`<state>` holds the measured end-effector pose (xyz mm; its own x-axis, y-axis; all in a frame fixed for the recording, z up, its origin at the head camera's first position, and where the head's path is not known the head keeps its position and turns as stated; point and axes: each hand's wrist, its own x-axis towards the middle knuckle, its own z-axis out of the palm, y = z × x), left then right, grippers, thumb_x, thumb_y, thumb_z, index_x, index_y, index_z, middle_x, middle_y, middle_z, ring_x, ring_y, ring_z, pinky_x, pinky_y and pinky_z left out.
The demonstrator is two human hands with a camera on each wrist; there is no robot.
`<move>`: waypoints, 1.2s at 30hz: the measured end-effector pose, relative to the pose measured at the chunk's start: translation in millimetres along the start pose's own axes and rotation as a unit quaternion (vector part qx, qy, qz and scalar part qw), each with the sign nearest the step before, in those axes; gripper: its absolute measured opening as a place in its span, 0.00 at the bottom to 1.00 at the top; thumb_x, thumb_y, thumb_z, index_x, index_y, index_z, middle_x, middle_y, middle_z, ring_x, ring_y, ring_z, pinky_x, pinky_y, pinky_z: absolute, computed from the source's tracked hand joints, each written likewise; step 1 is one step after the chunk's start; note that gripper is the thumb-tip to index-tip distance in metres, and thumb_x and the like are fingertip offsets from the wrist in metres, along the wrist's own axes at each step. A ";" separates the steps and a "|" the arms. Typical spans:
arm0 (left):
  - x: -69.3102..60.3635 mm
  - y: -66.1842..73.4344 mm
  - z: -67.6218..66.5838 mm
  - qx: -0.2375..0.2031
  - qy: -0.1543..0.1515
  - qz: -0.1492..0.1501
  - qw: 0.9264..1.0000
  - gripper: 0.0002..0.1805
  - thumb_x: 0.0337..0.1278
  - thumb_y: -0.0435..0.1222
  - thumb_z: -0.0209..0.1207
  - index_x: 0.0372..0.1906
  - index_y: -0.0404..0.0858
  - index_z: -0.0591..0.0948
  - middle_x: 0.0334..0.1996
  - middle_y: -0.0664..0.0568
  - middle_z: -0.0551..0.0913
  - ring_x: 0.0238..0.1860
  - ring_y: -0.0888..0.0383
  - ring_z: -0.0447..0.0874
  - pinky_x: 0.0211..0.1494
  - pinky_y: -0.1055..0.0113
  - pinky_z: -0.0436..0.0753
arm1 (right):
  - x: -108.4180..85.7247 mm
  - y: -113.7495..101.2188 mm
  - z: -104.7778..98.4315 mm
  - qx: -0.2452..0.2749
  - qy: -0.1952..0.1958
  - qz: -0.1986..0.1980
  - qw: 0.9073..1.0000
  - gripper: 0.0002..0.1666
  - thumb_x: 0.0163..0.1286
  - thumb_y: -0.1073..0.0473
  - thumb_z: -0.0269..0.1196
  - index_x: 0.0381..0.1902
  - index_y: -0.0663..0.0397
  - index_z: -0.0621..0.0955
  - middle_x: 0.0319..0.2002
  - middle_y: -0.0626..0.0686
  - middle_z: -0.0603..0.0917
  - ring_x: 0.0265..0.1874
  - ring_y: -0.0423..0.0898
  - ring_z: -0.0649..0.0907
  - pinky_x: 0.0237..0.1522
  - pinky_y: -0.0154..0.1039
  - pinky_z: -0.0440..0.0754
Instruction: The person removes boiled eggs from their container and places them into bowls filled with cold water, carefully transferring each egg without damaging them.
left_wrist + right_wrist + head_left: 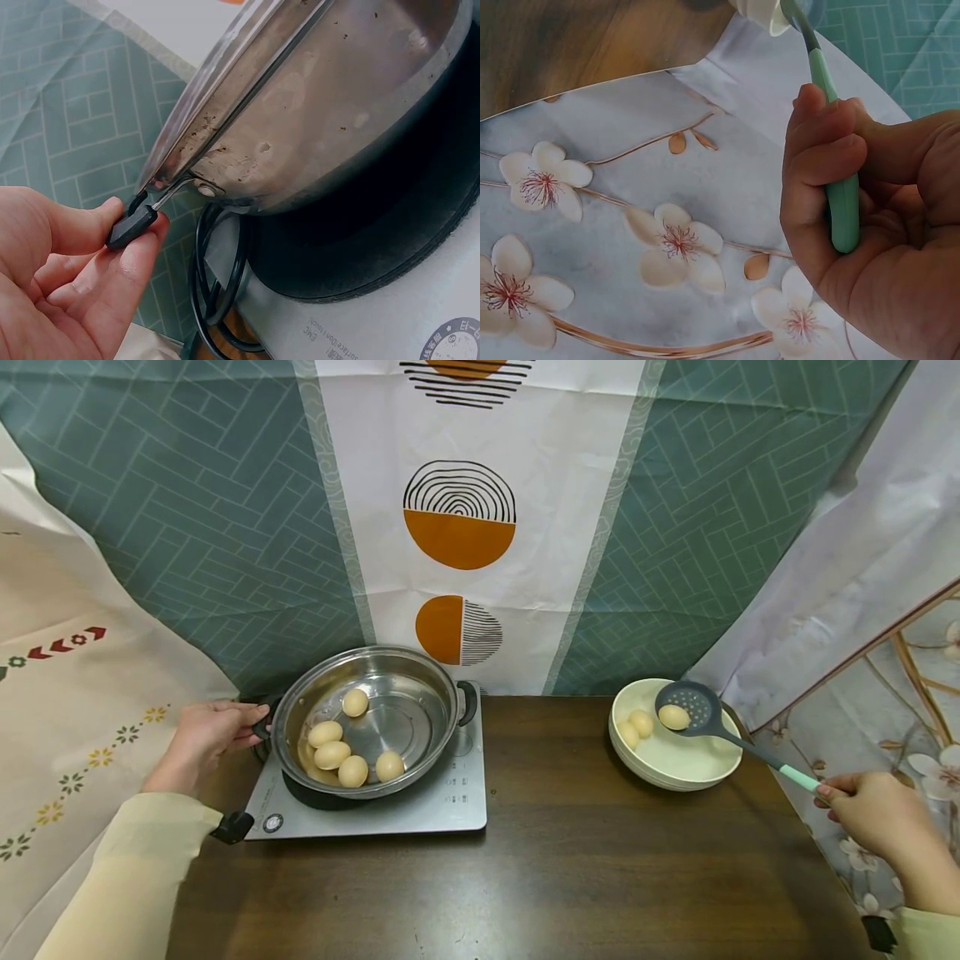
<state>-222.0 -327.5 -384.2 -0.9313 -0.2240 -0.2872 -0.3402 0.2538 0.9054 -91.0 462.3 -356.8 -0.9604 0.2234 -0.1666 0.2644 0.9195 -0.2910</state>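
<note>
A steel pot [408,710] with several eggs [332,755] in it stands at the left of the head view. My left hand [206,737] pinches its black side handle [133,225] between thumb and fingers. At the right, my right hand [873,810] grips the mint-green handle [843,202] of a slotted skimmer [701,708], fingers curled round it. One egg [674,717] lies in the skimmer's dark grey head, which is over the far right part of a cream bowl [682,760]. Two eggs [636,728] sit inside the bowl at its left side.
Under the pot is a silver induction cooker [442,814], with a black cable [202,277] beside it. The brown wooden table [555,843] runs between cooker and bowl. Patterned cloths hang behind [247,518] and at both sides.
</note>
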 end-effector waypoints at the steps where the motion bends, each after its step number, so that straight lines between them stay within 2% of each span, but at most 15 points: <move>1: 0.2 0.0 -0.1 0.002 0.001 -0.001 1.000 0.08 0.56 0.41 0.63 0.22 0.53 0.82 0.20 0.64 0.83 0.24 0.68 0.83 0.33 0.71 0.87 | 0.6 -1.0 0.2 -0.004 0.001 -0.001 1.000 0.28 0.73 0.51 0.51 0.48 0.77 0.76 0.25 0.53 0.86 0.20 0.43 0.79 0.18 0.36 0.69; 6: 0.8 -0.7 -0.5 0.011 0.004 0.002 1.000 0.08 0.56 0.42 0.63 0.23 0.54 0.82 0.21 0.64 0.82 0.24 0.67 0.83 0.33 0.70 0.87 | 2.2 -6.7 2.2 -0.014 0.005 0.000 1.000 0.27 0.73 0.52 0.50 0.48 0.76 0.77 0.22 0.50 0.84 0.17 0.46 0.72 0.15 0.38 0.68; 10: 0.2 -0.4 -0.3 0.011 -0.001 0.007 1.000 0.05 0.56 0.42 0.63 0.26 0.52 0.83 0.21 0.64 0.83 0.25 0.67 0.84 0.34 0.70 0.87 | 3.3 -9.1 3.8 -0.028 0.020 -0.001 0.999 0.27 0.72 0.52 0.51 0.50 0.76 0.76 0.24 0.55 0.84 0.16 0.48 0.71 0.22 0.43 0.65; 12: 0.5 -0.1 -0.5 0.011 -0.003 0.006 1.000 0.05 0.56 0.43 0.62 0.26 0.52 0.83 0.21 0.64 0.83 0.24 0.67 0.84 0.33 0.71 0.87 | 4.6 -10.3 4.6 -0.030 0.027 -0.001 0.999 0.26 0.71 0.54 0.53 0.49 0.76 0.76 0.29 0.63 0.84 0.18 0.50 0.73 0.38 0.57 0.69; 13: 0.5 0.2 -0.5 0.011 -0.003 0.005 1.000 0.05 0.56 0.43 0.62 0.26 0.52 0.83 0.21 0.64 0.83 0.24 0.67 0.84 0.33 0.71 0.87 | 5.1 -10.9 5.5 -0.032 0.030 0.002 0.999 0.25 0.70 0.54 0.54 0.49 0.76 0.76 0.32 0.66 0.83 0.18 0.51 0.73 0.42 0.61 0.65; 14: 0.7 0.5 -0.5 0.011 -0.002 0.004 1.000 0.06 0.56 0.43 0.62 0.26 0.52 0.83 0.21 0.64 0.83 0.24 0.67 0.84 0.32 0.71 0.87 | 5.3 -11.8 6.3 -0.032 0.033 0.008 0.999 0.25 0.70 0.55 0.54 0.50 0.75 0.76 0.35 0.69 0.82 0.18 0.51 0.73 0.42 0.62 0.67; 17: 1.0 1.3 -0.5 0.012 0.000 0.001 1.000 0.06 0.57 0.44 0.62 0.26 0.52 0.83 0.21 0.64 0.82 0.24 0.67 0.83 0.33 0.71 0.87 | 5.5 -13.1 6.7 -0.035 0.031 0.020 0.999 0.25 0.70 0.55 0.55 0.52 0.75 0.74 0.43 0.74 0.78 0.19 0.52 0.73 0.38 0.59 0.75; 18: 0.9 1.5 -0.5 0.014 0.000 0.001 1.000 0.06 0.57 0.44 0.62 0.26 0.52 0.83 0.21 0.64 0.82 0.24 0.67 0.84 0.33 0.70 0.87 | 5.0 -13.5 7.2 -0.037 0.031 0.024 0.999 0.25 0.70 0.54 0.55 0.52 0.74 0.74 0.44 0.75 0.78 0.20 0.52 0.73 0.27 0.50 0.75; 19: 0.8 1.7 -0.4 0.014 0.000 0.002 1.000 0.06 0.57 0.43 0.62 0.26 0.52 0.83 0.21 0.64 0.82 0.25 0.67 0.83 0.33 0.70 0.87 | 4.6 -13.8 7.4 -0.040 0.030 0.027 0.998 0.25 0.70 0.54 0.54 0.53 0.74 0.74 0.45 0.75 0.77 0.20 0.51 0.72 0.19 0.43 0.70; 20: 0.8 1.7 -0.5 0.014 0.001 0.002 1.000 0.06 0.57 0.43 0.62 0.26 0.51 0.83 0.21 0.64 0.82 0.25 0.67 0.83 0.34 0.70 0.87 | 4.0 -14.2 7.8 -0.043 0.033 0.028 0.998 0.26 0.70 0.54 0.54 0.53 0.73 0.74 0.45 0.76 0.77 0.20 0.52 0.73 0.15 0.39 0.68; 28: -0.5 0.8 -1.0 0.005 -0.003 0.001 1.000 0.07 0.56 0.41 0.63 0.24 0.52 0.83 0.20 0.63 0.82 0.24 0.67 0.83 0.33 0.71 0.87 | 4.2 -13.4 10.6 -0.058 0.055 0.014 0.997 0.25 0.68 0.56 0.57 0.53 0.74 0.74 0.47 0.77 0.76 0.24 0.61 0.76 0.17 0.41 0.68; 33: -0.3 -0.6 -1.3 0.001 -0.005 0.003 1.000 0.07 0.56 0.41 0.63 0.23 0.52 0.83 0.20 0.63 0.82 0.24 0.67 0.83 0.33 0.71 0.87 | 2.6 -12.8 11.3 -0.066 0.055 -0.002 0.996 0.26 0.69 0.57 0.55 0.55 0.76 0.71 0.45 0.78 0.76 0.19 0.53 0.73 0.15 0.39 0.67; 36: -0.3 -1.5 -1.3 0.001 -0.003 0.003 1.000 0.06 0.56 0.42 0.63 0.24 0.52 0.83 0.20 0.63 0.82 0.24 0.67 0.83 0.33 0.71 0.87 | 1.5 -13.3 12.2 -0.072 0.067 -0.015 0.995 0.24 0.68 0.59 0.55 0.53 0.77 0.72 0.41 0.77 0.78 0.17 0.50 0.71 0.14 0.38 0.67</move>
<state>-221.1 -329.0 -385.1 -0.9340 -0.2171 -0.2837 -0.3352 0.2578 0.9062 -94.9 446.5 -364.7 -0.9734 0.2272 -0.0303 0.2291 0.9610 -0.1547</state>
